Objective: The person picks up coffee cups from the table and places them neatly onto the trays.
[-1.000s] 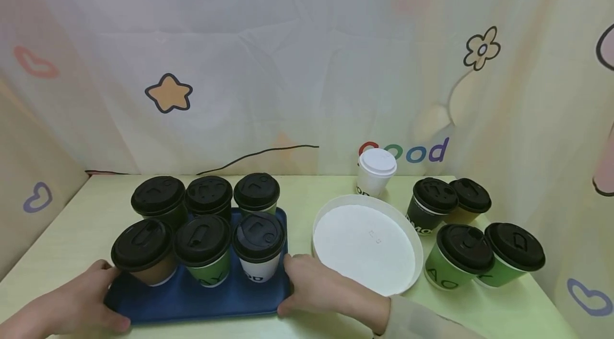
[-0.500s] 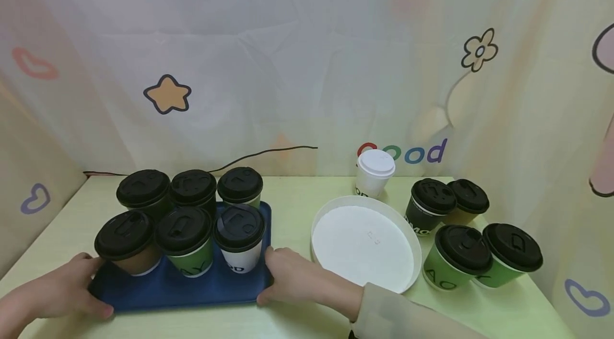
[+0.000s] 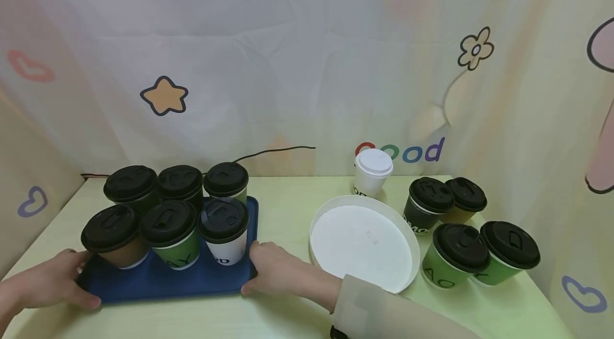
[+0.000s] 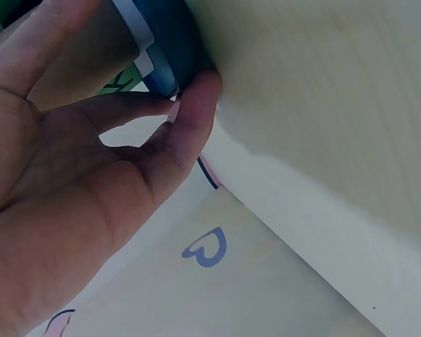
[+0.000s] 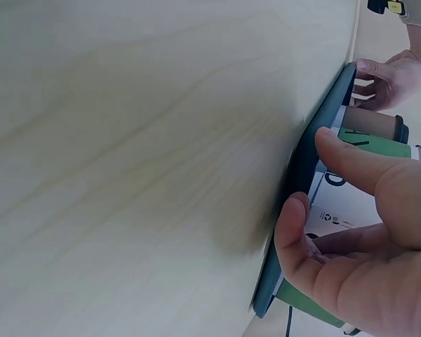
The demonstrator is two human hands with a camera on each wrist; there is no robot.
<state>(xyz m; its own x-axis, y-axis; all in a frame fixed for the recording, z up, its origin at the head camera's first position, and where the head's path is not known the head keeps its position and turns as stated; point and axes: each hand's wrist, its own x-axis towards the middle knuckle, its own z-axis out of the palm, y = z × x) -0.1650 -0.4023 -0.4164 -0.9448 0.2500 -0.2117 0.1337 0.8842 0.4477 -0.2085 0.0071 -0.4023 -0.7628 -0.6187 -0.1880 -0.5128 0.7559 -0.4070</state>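
Observation:
A blue tray (image 3: 158, 281) lies on the left part of the pale green table and carries several paper cups with black lids (image 3: 168, 217), in two rows. My left hand (image 3: 72, 280) grips the tray's left end, thumb at the front corner. At the other end my right hand (image 3: 252, 269) holds the rim, fingers over the top and thumb below. In the left wrist view the left hand's fingers (image 4: 126, 109) curl round the tray's edge (image 4: 179, 49). The right wrist view shows the right hand (image 5: 351, 239) pinching the tray's rim (image 5: 302, 175) beside a white cup.
A round white plate (image 3: 364, 199) lies right of the tray, close to my right forearm. Behind it stands a white-lidded cup (image 3: 373, 171). Several more black-lidded cups (image 3: 462, 248) stand at the far right. A curtain closes off the back and both sides.
The tray with its cups has slid to the left across the table, both hands going with it. The gap between the tray and the white plate has widened.

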